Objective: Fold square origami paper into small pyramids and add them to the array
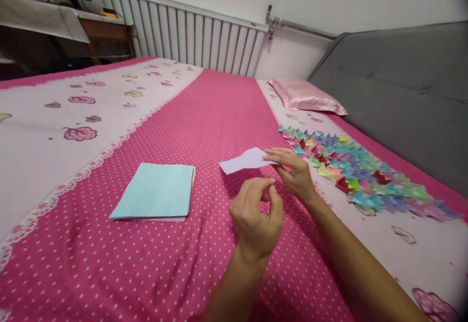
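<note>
My right hand pinches the right end of a lavender sheet of paper, holding it up over the bed. The sheet is slightly bent, and its left end hangs free. Just below the paper is my left hand, its fingers curled in and the thumb tip meeting the index fingertip. Nothing shows between them, and this hand looks apart from the sheet. To the left lies a stack of square paper, light blue on top, with yellow and pale edges peeking out.
Rows of small folded paper pieces in many colours spread along the right. A pink pillow lies behind them, beside a grey headboard. The polka-dot bedspread has wrinkles near me. A radiator stands along the far wall.
</note>
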Tool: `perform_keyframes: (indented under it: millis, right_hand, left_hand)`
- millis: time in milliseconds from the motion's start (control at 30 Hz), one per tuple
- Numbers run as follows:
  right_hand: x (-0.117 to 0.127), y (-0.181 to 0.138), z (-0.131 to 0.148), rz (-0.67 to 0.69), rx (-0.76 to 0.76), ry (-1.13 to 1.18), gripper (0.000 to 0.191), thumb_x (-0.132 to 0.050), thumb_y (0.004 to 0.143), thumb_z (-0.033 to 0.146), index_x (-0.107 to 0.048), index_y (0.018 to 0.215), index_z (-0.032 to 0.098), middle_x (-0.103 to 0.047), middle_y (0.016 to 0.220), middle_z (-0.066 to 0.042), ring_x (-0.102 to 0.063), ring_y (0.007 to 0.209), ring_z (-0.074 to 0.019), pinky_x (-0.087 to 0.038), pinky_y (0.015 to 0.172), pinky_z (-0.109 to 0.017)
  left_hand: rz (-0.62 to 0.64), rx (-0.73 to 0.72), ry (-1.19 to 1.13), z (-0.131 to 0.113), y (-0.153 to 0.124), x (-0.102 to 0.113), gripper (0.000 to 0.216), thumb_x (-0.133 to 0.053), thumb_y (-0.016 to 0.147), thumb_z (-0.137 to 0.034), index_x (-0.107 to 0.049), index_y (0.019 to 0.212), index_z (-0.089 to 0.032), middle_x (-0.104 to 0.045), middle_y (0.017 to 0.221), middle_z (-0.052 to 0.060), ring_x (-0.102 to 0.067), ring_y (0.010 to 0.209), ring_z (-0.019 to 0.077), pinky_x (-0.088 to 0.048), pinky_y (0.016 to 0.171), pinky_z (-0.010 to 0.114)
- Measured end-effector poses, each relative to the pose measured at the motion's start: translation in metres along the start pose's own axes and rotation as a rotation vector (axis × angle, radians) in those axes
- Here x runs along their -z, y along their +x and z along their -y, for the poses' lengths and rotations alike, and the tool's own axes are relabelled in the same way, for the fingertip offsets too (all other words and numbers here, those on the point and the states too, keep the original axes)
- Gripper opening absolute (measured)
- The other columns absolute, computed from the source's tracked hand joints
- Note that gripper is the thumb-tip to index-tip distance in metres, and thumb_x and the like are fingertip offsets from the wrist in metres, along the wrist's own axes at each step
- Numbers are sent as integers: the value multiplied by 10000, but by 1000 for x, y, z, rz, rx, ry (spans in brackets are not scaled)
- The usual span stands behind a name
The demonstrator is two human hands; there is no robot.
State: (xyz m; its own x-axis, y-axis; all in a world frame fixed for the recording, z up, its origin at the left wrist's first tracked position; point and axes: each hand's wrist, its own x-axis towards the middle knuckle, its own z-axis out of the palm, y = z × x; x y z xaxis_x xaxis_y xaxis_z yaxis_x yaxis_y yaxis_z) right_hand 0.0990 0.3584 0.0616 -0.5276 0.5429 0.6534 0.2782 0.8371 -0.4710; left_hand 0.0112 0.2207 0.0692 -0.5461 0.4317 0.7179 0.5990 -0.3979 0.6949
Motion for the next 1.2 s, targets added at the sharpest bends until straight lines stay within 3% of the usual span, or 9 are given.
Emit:
perform_keyframes:
  millis: [200,333,400,500,600,667,767,933,1200]
  right_hand:
    - [24,-88,-30,242,-86,-33,267,-503,823,181,-685,977,302,-628,1147,-62,-547,1080,-206,-429,930,-431]
    - [27,-108,-23,390,-158,-41,265,-480,858,251,-657,1050,300,-577,1226,-75,-507,1148,-212,-403,966,-438]
    - [32,-108,-14,449,-178,-60,288,-529,836,341,-626,1104,304,-543,1268,-74,-480,1178,-227,-381,982,-450]
    - [43,-96,1,476,-155,-81,493,-660,693,486,-603,1139,284,-540,1268,-92,-478,1166,-291,-352,976,-518]
    - [46,-71,15,342,-179,2,408,-503,836,444,-558,1193,252,-585,1211,-88,-493,1154,-254,-340,990,-494]
    - [35,-52,21,274,-228,68,432,-357,908,415,-447,1294,242,-491,1321,-77,-419,1233,-213,-313,1029,-452]
    - [2,-31,24,397,-168,133,562,-313,908,466,-238,1404,212,-283,1457,-77,-232,1343,-200,-203,1092,-438]
    - [-46,-32,6,608,-206,103,663,-185,910,519,-196,1411,85,-196,1476,-143,-136,1369,-210,-107,1117,-407]
    - [-40,-39,-24,613,-221,38,627,-94,916,509,-215,1412,145,-166,1490,-103,-80,1377,-201,-43,1112,-417]
  left_hand:
    - [63,108,148,7,1,-5,130,-513,785,-150,-583,889,-184,-601,753,13,-529,608,113,-434,620,241]
    - [138,262,261,16,2,-8,177,-538,775,-208,-601,940,-199,-607,913,63,-569,805,188,-446,730,307]
    - [182,296,250,22,1,-9,214,-567,758,-230,-611,966,-198,-594,1040,93,-549,973,244,-426,854,370]
    - [337,267,351,31,-4,-15,301,-519,790,-236,-585,1066,-135,-523,1218,158,-464,1146,298,-364,967,450]
    - [561,129,552,41,-13,-25,401,-413,845,-216,-490,1201,-49,-416,1342,201,-355,1259,308,-312,1023,465]
    - [668,26,635,47,-21,-32,448,-361,863,-205,-418,1273,-33,-360,1390,192,-283,1306,295,-272,1056,459]
    - [780,-86,709,56,-33,-40,490,-326,860,-185,-352,1339,-84,-348,1408,155,-251,1325,271,-245,1070,464]
    - [881,-134,854,63,-43,-43,551,-394,806,-192,-360,1347,-93,-350,1408,142,-241,1324,302,-190,1083,493]
    - [947,-128,985,64,-43,-46,537,-315,839,-219,-362,1332,-10,-359,1380,198,-287,1301,309,-216,1071,459]
